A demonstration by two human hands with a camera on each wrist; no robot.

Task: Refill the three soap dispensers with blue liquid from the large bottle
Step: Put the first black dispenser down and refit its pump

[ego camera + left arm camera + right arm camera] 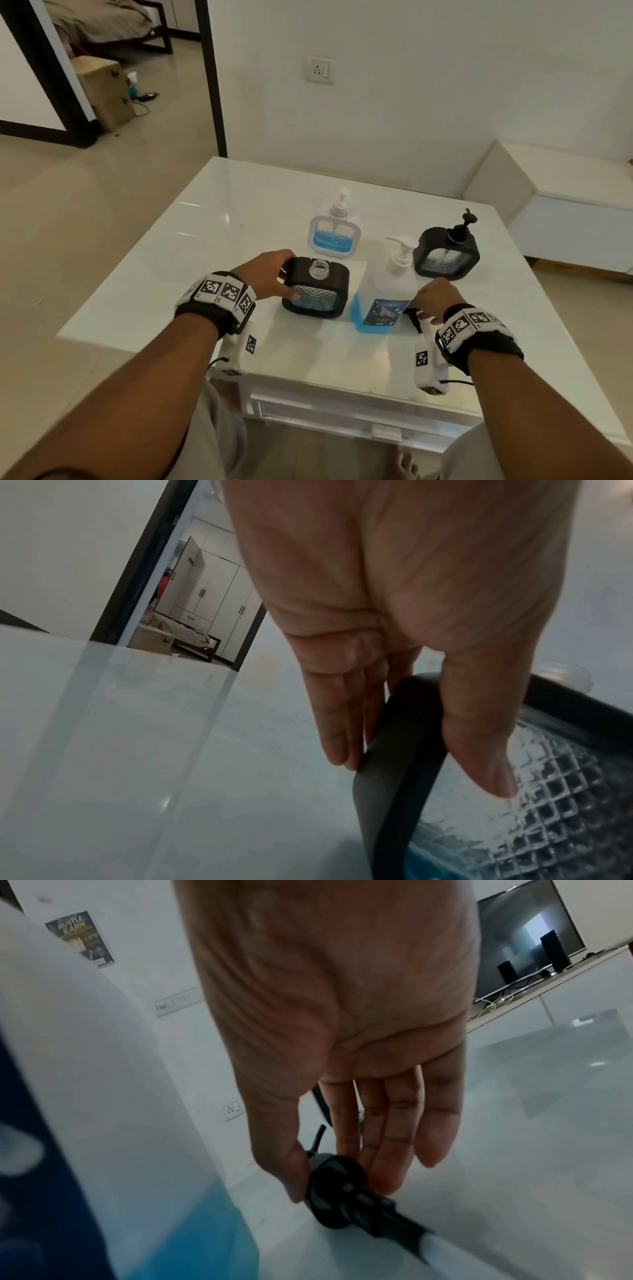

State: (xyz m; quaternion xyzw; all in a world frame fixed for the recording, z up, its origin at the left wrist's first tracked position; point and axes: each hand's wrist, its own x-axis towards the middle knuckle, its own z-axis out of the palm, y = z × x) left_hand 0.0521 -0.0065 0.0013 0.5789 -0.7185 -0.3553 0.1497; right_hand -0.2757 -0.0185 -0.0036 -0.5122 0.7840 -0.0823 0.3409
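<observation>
My right hand (432, 301) pinches the black pump head (337, 1183), low at the desk (171, 274). Large bottle (383, 291) stands upright just left of it, nearer that hand, blue only near its base. My left hand (270, 274) grips the open dispenser (317, 289), neck up, nearly empty. Two capped dispensers sit beyond.

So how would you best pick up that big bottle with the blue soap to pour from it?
Grip the large bottle round its wide body, just above the label, coming from its right side where the right hand is. The left side is crowded by the open black dispenser. The slim pump head on top looks like a poor hold for tipping.
</observation>
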